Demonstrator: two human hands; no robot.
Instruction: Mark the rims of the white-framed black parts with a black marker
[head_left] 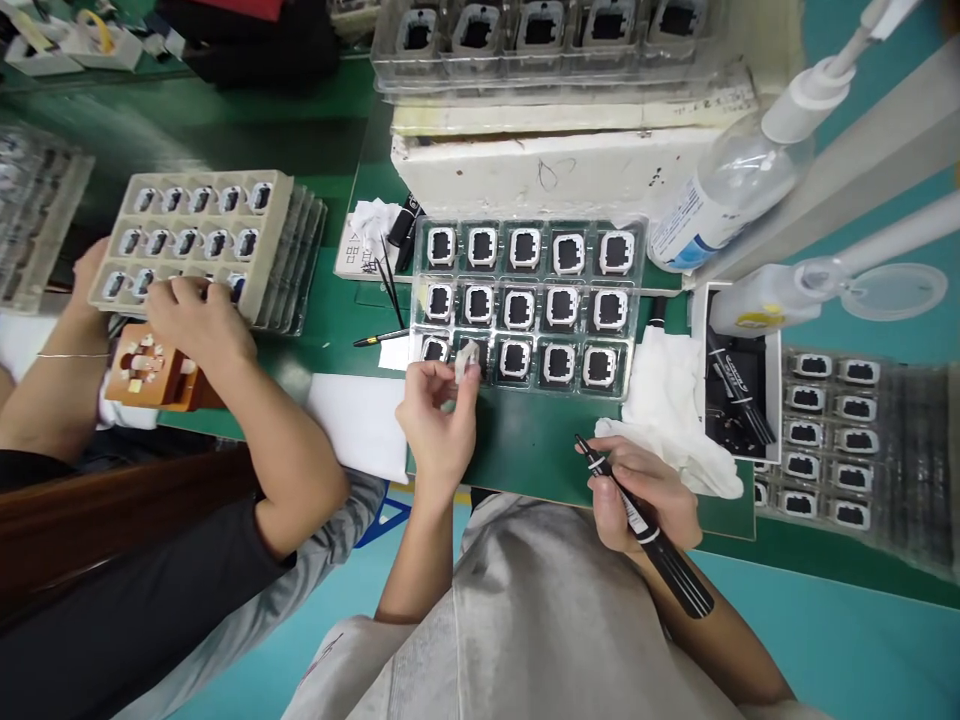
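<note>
My left hand (pixel 440 420) pinches a small whitish frame part (pixel 466 358) between thumb and fingers, turned nearly edge-on. It hovers over the front row of a clear plastic tray (pixel 537 392), where white square frames with black centres (pixel 519 309) sit in rows of pockets. In my right hand (pixel 649 492) is a black marker pen (pixel 664 555), its bare tip pointing up and to the left, apart from the tray. A crumpled white cloth (pixel 660 400) lies just beyond that hand.
A co-worker's hand (pixel 199 320) rests on a beige tray (pixel 276 225) at left. Tweezers (pixel 390 290) lie beside my tray. A white box (pixel 525 175) carries more trays behind. Pump bottles (pixel 720 190) and an open box of markers (pixel 739 400) stand right, near stacked trays (pixel 829 440).
</note>
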